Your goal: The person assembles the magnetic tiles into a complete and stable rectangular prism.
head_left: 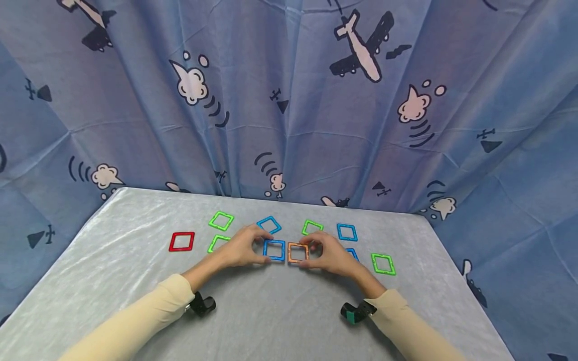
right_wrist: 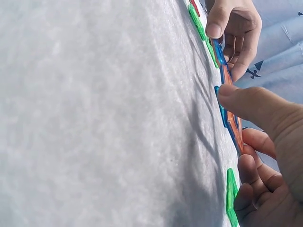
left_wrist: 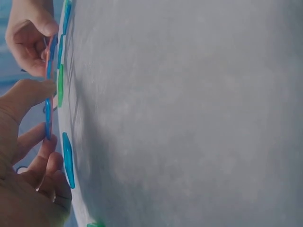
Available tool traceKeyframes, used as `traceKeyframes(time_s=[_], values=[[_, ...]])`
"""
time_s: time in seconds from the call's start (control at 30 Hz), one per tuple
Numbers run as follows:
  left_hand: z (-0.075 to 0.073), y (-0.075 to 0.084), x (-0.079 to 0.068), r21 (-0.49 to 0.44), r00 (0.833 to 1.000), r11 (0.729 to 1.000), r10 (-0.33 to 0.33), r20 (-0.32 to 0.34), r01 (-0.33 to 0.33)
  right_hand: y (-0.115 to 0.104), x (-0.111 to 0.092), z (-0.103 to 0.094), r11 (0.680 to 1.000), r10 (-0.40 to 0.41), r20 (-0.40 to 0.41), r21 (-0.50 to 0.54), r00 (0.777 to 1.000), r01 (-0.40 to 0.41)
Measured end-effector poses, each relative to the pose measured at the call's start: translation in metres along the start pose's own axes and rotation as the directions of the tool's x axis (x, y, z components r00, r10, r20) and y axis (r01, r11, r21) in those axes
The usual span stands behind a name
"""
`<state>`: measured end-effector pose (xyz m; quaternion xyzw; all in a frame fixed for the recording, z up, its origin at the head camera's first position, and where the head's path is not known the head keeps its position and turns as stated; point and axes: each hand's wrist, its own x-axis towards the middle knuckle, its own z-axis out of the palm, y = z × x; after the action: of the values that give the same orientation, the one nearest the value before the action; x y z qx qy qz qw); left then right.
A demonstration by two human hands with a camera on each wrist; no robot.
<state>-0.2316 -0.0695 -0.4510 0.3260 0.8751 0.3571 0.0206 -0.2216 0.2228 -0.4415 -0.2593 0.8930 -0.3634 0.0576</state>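
A blue frame [head_left: 284,250] is pinched by the left hand [head_left: 244,246], an orange frame [head_left: 289,253] by the right hand [head_left: 333,253], just beside it above the table [head_left: 275,321]; facing edges should be kept parallel.

Pale cloth covers the table [head_left: 280,316]. Scattered across its far half lie one red square frame [head_left: 181,249], four green frames [head_left: 385,273] and three blue frames [head_left: 347,239], one of the blue partly hidden.
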Motion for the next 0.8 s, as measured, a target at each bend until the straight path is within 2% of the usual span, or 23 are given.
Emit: traceKeyframes(time_s=[0.8], values=[[0.0062,0.0001,0.0001,-0.015,1.0,1.0,0.024,0.009,-0.024,0.0019,0.001,0.0042,0.999,-0.035,0.012,-0.009,0.999,0.035]])
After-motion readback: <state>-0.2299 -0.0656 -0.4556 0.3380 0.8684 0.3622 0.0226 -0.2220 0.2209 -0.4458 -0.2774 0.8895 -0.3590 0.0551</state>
